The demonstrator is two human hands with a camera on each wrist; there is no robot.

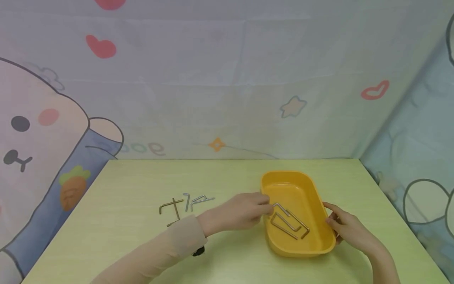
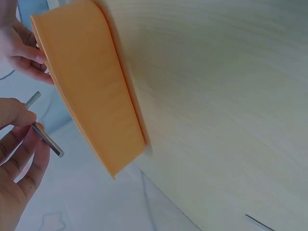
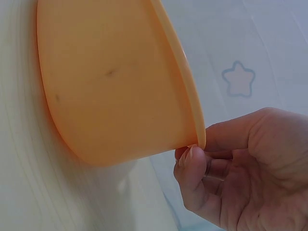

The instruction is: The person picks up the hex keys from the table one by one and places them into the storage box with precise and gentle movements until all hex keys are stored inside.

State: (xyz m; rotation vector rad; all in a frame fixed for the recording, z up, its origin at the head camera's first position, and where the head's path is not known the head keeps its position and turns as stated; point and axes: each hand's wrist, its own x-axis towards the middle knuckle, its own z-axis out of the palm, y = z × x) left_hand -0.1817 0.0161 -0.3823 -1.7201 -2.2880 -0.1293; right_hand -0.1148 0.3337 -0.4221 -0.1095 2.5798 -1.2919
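lettering "good" (image 1: 142, 148) on backdrop (image 1: 227, 79)

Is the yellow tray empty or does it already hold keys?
Not empty: hex keys lie in the tray; the left hand pinches another at its rim.

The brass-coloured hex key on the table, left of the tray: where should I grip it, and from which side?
Pinch the brass-coloured hex key on its long arm, coming from above. It lies flat on the table, and a second key crosses it near its right end, so the bare left stretch looks easiest to take hold of.
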